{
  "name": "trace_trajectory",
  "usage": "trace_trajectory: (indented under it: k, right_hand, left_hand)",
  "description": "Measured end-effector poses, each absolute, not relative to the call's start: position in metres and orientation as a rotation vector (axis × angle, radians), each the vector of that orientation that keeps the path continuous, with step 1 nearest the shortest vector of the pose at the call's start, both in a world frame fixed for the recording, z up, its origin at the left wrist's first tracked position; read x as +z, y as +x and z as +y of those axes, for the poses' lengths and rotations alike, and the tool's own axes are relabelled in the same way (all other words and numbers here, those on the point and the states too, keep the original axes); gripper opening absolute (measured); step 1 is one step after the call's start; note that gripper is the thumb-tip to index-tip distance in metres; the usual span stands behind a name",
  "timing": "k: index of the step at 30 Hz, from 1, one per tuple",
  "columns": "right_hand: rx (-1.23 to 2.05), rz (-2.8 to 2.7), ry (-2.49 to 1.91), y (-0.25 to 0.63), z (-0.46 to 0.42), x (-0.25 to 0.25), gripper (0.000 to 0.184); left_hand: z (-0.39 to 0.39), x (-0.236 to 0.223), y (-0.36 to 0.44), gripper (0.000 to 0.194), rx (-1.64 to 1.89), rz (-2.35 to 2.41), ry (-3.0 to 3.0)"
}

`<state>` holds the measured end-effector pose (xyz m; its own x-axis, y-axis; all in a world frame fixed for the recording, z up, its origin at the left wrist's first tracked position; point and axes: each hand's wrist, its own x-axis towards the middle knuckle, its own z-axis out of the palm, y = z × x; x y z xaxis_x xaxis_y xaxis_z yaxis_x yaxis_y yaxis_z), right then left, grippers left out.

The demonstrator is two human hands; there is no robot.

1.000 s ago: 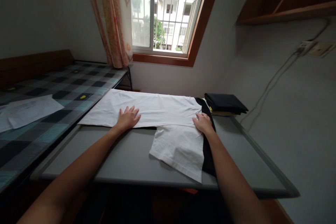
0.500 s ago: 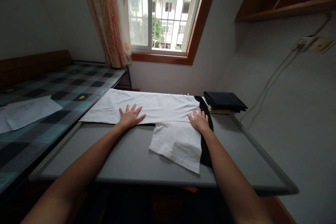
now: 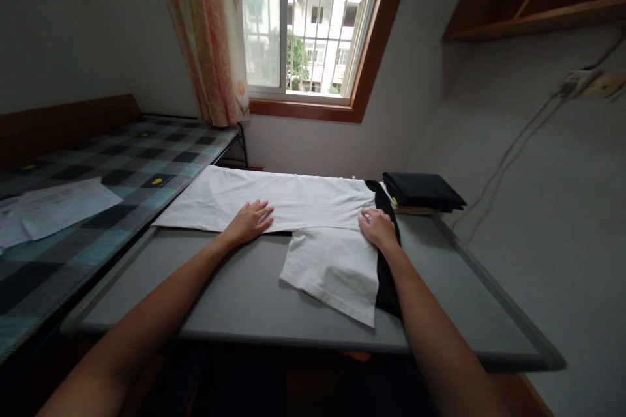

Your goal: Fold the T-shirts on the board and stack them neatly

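Note:
A white T-shirt (image 3: 313,199) lies folded lengthwise on the grey tabletop, its short sleeve (image 3: 332,270) turned toward me. Black fabric (image 3: 386,277) shows along the shirt's right side and in a thin strip under its near edge. My left hand (image 3: 249,220) rests open and palm down on the near edge of the shirt body, fingers close together. Near the collar end, my right hand (image 3: 379,228) touches the white cloth with bent fingers, thumb and forefinger slightly apart. Its palm side is hidden.
Dark folded items (image 3: 424,190) are stacked at the table's back right. The grey table (image 3: 220,293) adjoins a checked mattress (image 3: 161,150) with papers (image 3: 63,205) on it. Beyond are a curtain (image 3: 215,39) and barred window. Cables (image 3: 508,143) hang along the right wall.
Both hands were spread flat on the shirt; now their fingers are drawn closer together and more bent. My left hand has shifted slightly right. The shirt's fold looks unchanged.

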<state>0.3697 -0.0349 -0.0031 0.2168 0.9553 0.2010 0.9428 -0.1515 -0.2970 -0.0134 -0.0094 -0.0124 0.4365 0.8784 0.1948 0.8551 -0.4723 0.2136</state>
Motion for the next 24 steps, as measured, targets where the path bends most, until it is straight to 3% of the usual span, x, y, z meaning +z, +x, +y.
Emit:
trace_trajectory:
  k: [24]
  right_hand:
    - [0.059,-1.816,-2.192,0.3666,-0.0364,-0.004,0.042]
  left_hand:
    - [-0.0083,-0.0136,-0.0144,0.05,0.431,1.55,2.581]
